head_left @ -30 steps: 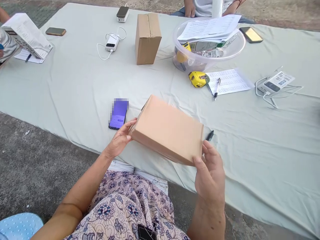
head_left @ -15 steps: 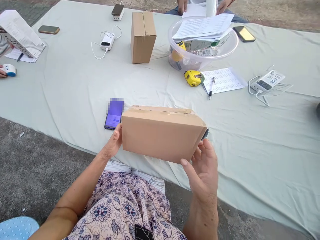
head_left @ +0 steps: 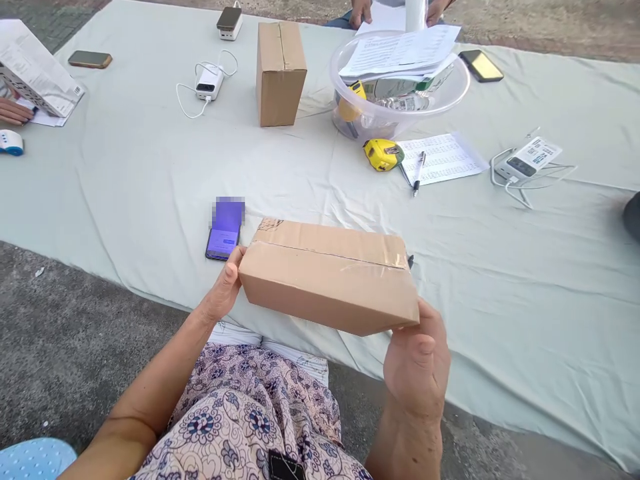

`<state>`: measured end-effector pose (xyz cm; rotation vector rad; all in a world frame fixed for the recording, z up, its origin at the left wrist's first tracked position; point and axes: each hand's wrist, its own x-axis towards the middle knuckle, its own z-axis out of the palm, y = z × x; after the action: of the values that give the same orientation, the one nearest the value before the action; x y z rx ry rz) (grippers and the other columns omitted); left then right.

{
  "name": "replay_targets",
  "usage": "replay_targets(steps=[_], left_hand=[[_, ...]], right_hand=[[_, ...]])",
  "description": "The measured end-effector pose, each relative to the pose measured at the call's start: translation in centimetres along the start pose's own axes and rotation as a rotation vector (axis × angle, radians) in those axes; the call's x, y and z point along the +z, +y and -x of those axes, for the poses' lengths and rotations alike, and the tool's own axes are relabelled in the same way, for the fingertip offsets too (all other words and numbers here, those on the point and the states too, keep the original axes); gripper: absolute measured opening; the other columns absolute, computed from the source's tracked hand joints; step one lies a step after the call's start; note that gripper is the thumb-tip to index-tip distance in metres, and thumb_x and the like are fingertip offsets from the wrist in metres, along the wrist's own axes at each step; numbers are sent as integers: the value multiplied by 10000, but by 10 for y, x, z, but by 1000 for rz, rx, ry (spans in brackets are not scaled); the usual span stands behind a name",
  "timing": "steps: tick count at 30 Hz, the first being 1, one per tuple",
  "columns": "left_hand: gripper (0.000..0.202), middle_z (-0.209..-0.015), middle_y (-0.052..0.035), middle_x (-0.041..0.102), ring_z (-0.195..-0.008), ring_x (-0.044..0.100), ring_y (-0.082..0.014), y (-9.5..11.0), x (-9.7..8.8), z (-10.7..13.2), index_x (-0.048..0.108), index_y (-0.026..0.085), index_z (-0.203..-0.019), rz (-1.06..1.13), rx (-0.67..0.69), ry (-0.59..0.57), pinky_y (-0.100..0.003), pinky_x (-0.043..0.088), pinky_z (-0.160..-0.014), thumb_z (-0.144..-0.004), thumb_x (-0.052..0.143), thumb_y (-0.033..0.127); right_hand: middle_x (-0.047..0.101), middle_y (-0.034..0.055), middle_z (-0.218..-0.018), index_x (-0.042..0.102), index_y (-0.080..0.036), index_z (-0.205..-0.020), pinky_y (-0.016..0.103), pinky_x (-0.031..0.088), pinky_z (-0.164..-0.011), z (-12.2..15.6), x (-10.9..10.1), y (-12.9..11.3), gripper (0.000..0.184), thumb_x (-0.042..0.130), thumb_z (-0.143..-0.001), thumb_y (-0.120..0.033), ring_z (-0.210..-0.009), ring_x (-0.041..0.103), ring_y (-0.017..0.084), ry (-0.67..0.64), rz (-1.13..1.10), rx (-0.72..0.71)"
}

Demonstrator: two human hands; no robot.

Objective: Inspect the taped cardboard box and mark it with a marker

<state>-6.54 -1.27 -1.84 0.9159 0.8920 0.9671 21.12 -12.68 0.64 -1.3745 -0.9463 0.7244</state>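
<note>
Fingers of L hand (head_left: 223, 290) pinch the L end of a tan, oblong cardboard box (head_left: 330, 270); R hand (head_left: 417, 367) has its fingers curled round/under the R corner, thumb apparently off the card. Box is up btwn them, tilted. Head view, vs. half a sec ago: box has tipped, so its taped seam side shows more & R fingers sit higher on the corner. Prob. means box is being turned over in the hands, not set down.

Under & ahead of fingers: surface (head_left: 125, 187) w/ pale, wrinkled cloth. Just past L fingers, purple-screened black phone (head_left: 225, 243). Well ahead: upright brown cardboard box (head_left: 283, 80), clear plastic basin (head_left: 410, 115) w/ papers, yellow tape measure (head_left: 383, 155). Beyond, co-worker's hand (head_left: 361, 12). Below L forearm, rough grey ground (head_left: 100, 333).
</note>
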Motion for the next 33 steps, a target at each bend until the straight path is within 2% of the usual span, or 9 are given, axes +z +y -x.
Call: replay_targets(steps=[4, 7, 9, 13, 16, 19, 24, 29, 33], left_hand=[[651, -1114, -59, 668, -1068, 591, -281, 7, 5, 2, 627, 240, -1084, -26, 4, -25, -354, 458, -871, -779, 680, 813], [553, -1080, -39, 657, -1018, 583, -251, 11, 9, 3, 602, 241, -1075, -16, 20, -28, -330, 437, -841, -797, 721, 704], [491, -1075, -32, 659, -1014, 582, -243, 12, 10, 3, 598, 245, -1081, 0, 38, -32, -323, 432, -839, -800, 740, 621], [408, -1100, -47, 678, -1044, 597, -262, 12, 7, 1, 591, 243, -1106, -4, 53, -34, -337, 438, -850, -796, 727, 472], [381, -1123, -51, 680, -1072, 602, -263, 11, 5, 0, 593, 242, -1107, -39, 40, 10, -339, 442, -867, -769, 723, 361], [350, -1111, -38, 675, -1086, 602, -250, 8, 5, -1, 587, 247, -1097, -72, 55, 32, -336, 444, -884, -770, 705, 284], [336, -1185, -42, 660, -1114, 605, -233, 5, 8, 0, 554, 254, -1086, -119, 63, 28, -344, 464, -902, -781, 694, 235], [304, -1395, -78, 614, -1253, 573, -249, 4, 11, 2, 538, 247, -1049, -141, 88, 4, -346, 484, -926, -790, 695, 229], [329, -1399, -86, 619, -1271, 576, -261, 2, 12, 2, 533, 247, -1054, -146, 71, 5, -374, 493, -970, -806, 745, 291]], right_hand=[[663, 96, -1099, 673, -300, -1239, 463, 524, -838, 0, 0, 2, 544, 598, -917, -732, -1006, 645, 309, 71, 10, 30], [659, 79, -1054, 689, -301, -1194, 440, 510, -849, 0, 1, 0, 474, 624, -924, -685, -1008, 634, 295, 107, 6, 4], [675, 76, -1107, 702, -309, -1201, 443, 510, -889, 0, 2, -2, 407, 649, -934, -612, -1050, 633, 290, 99, -15, -3], [687, 78, -1248, 711, -325, -1253, 517, 510, -1009, 1, 1, -8, 349, 677, -933, -461, -1186, 628, 313, 27, -16, -11], [684, 80, -1267, 718, -325, -1257, 603, 463, -1113, 1, -2, -6, 350, 698, -915, -399, -1259, 616, 334, -3, 21, 3], [682, 81, -1290, 708, -319, -1266, 638, 435, -1153, 0, -4, 2, 365, 707, -902, -354, -1296, 610, 336, -17, 56, 38], [707, 87, -1272, 687, -297, -1247, 614, 457, -1146, -3, -6, 22, 372, 749, -882, -332, -1266, 650, 304, -24, 71, 86], [732, 59, -1149, 694, -300, -1196, 596, 478, -1120, -1, -8, 35, 367, 798, -852, -377, -1158, 688, 263, 5, 27, 123], [733, 65, -1164, 698, -305, -1199, 580, 494, -1092, -1, -11, 37, 378, 806, -842, -367, -1156, 684, 267, 3, 23, 125]])
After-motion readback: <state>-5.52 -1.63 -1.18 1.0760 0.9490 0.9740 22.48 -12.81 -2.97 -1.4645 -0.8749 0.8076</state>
